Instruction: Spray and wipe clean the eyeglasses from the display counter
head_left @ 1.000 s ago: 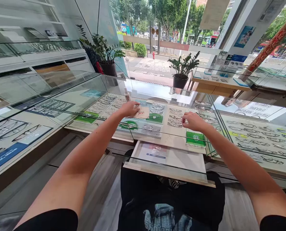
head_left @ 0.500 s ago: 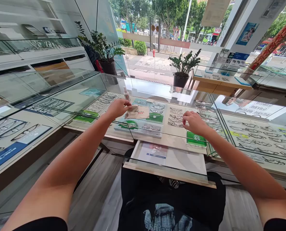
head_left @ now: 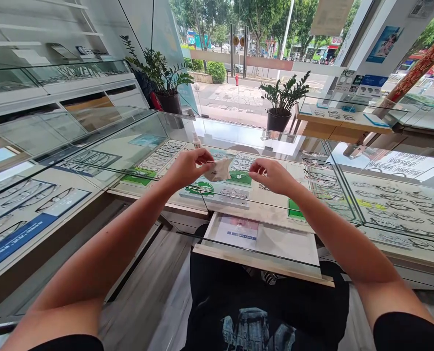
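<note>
An eyewear shop: rows of spectacles (head_left: 398, 205) fill glass display counters (head_left: 226, 130).

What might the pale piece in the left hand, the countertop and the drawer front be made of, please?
Pale piece in the left hand: thin, matte, perhaps cloth or paper, from its wrinkles.
Countertop: glossy glass, as it reflects and shows eyeglasses beneath.
Drawer front: matte, probably wood or laminate, from its tan colour.

Cloth (head_left: 222, 169) pale beige with small dark print, bottle (head_left: 197, 141) white, shirt (head_left: 261, 321) black with grey-blue printed motif, drawer (head_left: 286, 241) white inside, front edge light wood-toned, floor (head_left: 154, 273) grey with streaked grain, slanted post (head_left: 422, 73) mottled red.
</note>
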The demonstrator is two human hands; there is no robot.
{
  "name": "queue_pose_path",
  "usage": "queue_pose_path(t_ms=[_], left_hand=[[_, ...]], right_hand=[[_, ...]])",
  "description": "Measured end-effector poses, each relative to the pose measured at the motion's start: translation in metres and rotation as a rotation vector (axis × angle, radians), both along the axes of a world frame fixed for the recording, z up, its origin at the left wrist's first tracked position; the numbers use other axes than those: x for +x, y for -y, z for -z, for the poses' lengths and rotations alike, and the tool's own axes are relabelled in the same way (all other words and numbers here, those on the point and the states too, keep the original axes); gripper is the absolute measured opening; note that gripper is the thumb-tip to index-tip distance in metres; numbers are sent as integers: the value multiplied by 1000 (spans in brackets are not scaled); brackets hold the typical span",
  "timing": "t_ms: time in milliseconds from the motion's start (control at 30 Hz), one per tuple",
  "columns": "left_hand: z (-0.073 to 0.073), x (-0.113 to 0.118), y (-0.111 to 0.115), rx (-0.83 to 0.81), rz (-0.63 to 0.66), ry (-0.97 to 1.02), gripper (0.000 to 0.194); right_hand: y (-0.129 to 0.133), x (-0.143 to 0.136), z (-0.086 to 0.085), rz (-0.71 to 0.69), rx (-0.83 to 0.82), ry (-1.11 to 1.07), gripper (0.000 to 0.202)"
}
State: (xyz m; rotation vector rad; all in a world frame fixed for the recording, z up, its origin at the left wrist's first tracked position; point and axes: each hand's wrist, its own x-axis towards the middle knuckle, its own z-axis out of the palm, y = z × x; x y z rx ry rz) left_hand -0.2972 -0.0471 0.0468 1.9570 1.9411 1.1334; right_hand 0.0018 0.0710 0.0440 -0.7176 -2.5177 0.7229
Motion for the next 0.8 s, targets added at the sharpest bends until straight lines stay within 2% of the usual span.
queue_pose_path(t_ms=[100,233,467,567,667,800], left_hand=[[0,24,5,34,57,114,41],[5,42,3,54,50,337,52],[9,47,-2,-32,39,748,62],[9,48,-3,-75,85,874,63],[8,49,-4,-60,87,901,66],[5,50,-4,-44,75,896,70]], right_hand=[[11,-39,6,-37,-111,-132,32],[25,-66,20,-43,-226,-275,26],[38,-69,24,-5,-239,-337,37],[37,-71,23,16,-207,-353,29],[35,-72,23,9,-198,-383,18],[35,-72,22,1,-215,-400,18]])
